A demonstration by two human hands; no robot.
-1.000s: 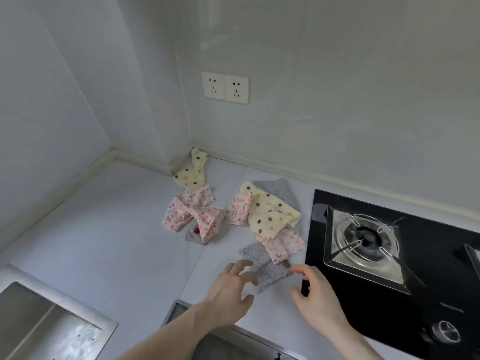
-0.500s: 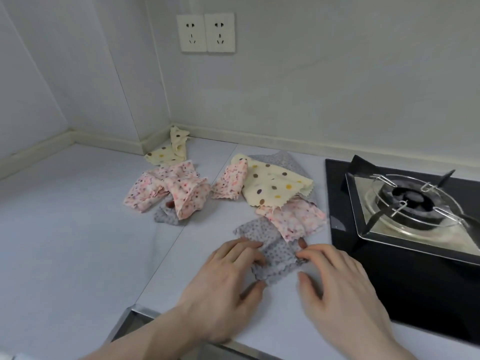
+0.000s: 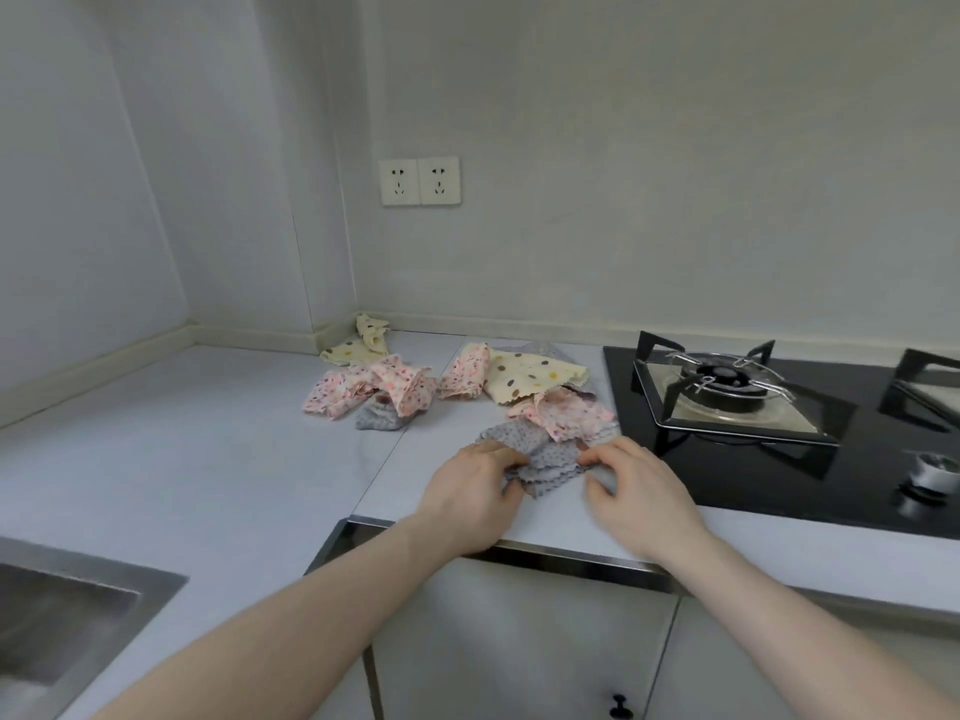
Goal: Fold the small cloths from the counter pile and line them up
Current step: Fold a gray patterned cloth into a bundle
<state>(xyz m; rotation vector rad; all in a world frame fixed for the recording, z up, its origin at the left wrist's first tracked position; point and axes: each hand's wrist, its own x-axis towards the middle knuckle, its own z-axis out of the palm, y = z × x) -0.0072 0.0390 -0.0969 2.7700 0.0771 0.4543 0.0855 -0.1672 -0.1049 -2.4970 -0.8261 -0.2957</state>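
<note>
The grey cloth [image 3: 551, 458] is pinched by the left hand [image 3: 470, 485] and right hand [image 3: 636, 491]; the pink cloth [image 3: 563, 415] (overlapping at one o'clock) could be dragged along.

A pale grey counter [image 3: 171, 449] runs along two walls and meets in the far corner. On it lie scattered small cloths: a yellow dotted cloth [image 3: 358, 345] in the corner, pink floral cloths [image 3: 374, 389] just nearer, a larger yellow dotted cloth [image 3: 530, 376] to their right, and a grey dotted cloth [image 3: 545, 457] near the front edge. A black gas hob [image 3: 779, 439] sits at right, a steel sink [image 3: 67, 615] at near left
</note>
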